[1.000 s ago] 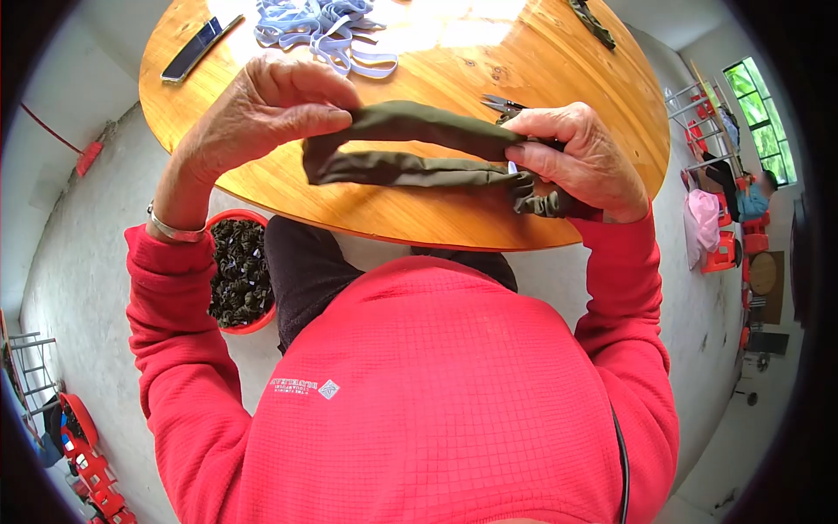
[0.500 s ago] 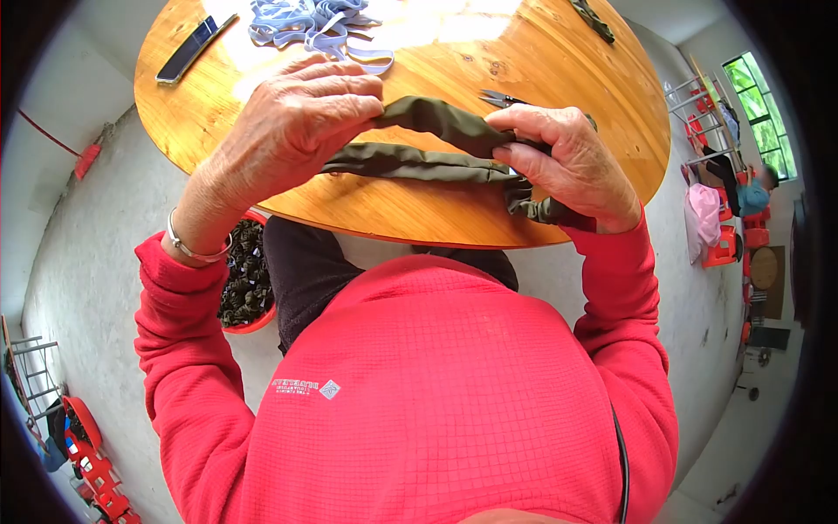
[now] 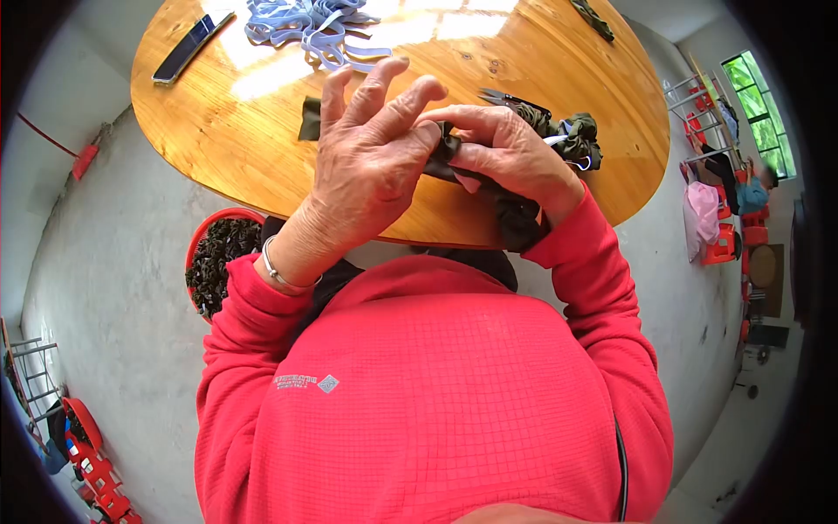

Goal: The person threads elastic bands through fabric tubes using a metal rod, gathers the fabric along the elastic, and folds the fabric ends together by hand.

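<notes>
An olive-green fabric strip runs through both hands above the near side of the table. My left hand pinches it between thumb and index finger, the other fingers raised and spread. Close against it, my right hand grips the gathered part of the same strip with thumb and fingers. A dark end of the fabric hangs below the right hand. Just beyond that hand lie thread snips with dark handles, and beside them a crumpled olive fabric bundle with some white showing. The middle of the strip is hidden behind my fingers.
On the round wooden table lie a heap of light-blue elastic bands, a phone and another dark green piece. A red basin full of dark green bunched pieces stands on the floor at left. A person is at far right.
My left hand has moved right and down, close to my right hand, and the stretched strip is now bunched between them. My right hand shifted left, uncovering the snips and the bundle.
</notes>
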`<state>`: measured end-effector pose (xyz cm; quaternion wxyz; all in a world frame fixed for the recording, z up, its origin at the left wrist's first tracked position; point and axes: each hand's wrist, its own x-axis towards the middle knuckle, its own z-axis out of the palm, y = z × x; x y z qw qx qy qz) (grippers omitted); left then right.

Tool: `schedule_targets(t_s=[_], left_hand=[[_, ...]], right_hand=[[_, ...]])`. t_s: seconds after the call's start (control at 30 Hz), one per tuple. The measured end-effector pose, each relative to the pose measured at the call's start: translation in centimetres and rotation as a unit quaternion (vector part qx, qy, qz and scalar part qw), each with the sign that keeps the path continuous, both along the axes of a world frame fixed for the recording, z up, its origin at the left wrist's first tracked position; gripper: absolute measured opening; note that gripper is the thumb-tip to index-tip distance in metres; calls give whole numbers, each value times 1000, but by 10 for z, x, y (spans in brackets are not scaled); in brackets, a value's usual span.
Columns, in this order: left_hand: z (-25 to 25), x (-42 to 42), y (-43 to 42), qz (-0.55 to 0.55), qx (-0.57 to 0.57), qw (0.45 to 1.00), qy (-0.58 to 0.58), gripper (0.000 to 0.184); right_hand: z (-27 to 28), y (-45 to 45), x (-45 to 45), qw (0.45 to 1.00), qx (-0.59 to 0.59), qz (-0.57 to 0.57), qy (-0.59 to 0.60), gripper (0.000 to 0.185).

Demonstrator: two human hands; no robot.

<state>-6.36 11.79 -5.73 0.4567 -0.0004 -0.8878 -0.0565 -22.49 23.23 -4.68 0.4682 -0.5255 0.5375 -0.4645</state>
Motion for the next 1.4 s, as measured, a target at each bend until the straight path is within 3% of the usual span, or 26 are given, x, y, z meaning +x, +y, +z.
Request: schedule_targets(t_s=[0.17,0.2,0.23,0.27,0.3,0.33,0.37,0.47,0.57,0.6,0.67,0.7,0.8,0.83,0.93,1.23,1.4], left_hand=[[29,15,-9,9,11,1000,21,27],[32,21,-21,3,46,997,56,23],[33,28,-29,-43,168,981,83,22],[34,33,-36,-88,287,948,109,26],[34,33,-46,-216,421,877,87,26],[35,28,-55,-335,540,770,62,26],[22,16,-52,-419,638,639,91,39],[19,-3,-30,-424,730,518,134,47],[17,-8,-61,-639,601,479,-40,49],[22,2,-69,-582,632,508,-58,48],[22,12,-101,-560,647,504,-116,45],[24,17,-111,-527,586,598,-145,39],[36,34,-112,-343,595,686,-241,22],[41,38,-109,-330,625,654,-270,21],[30,41,-101,-248,605,699,-291,19],[50,36,-81,-213,555,756,-273,18],[50,36,-79,-241,460,805,-288,16]], right_hand=[[15,4,-1,1000,-4,3,-16,27],[20,7,-4,999,-12,-3,-31,27],[25,11,-8,999,-21,-9,-45,26],[30,14,-11,998,-31,-15,-59,26],[37,16,-10,994,-45,-28,-98,26],[41,14,-7,994,-71,-57,-60,30],[46,13,-5,993,-77,-70,-53,31],[56,12,-11,992,-101,-70,-28,34],[63,19,-22,991,-122,-56,-26,33],[63,25,-29,992,-114,-50,-25,31],[63,33,-40,994,-101,-38,-23,27],[60,35,-35,994,-83,-60,-29,27],[49,31,-23,998,-13,-61,-17,25],[41,28,-23,998,-4,-59,-28,25],[33,24,-19,997,33,-63,-22,25],[47,27,-15,997,29,-52,56,27],[60,33,-10,995,25,-30,89,26]])
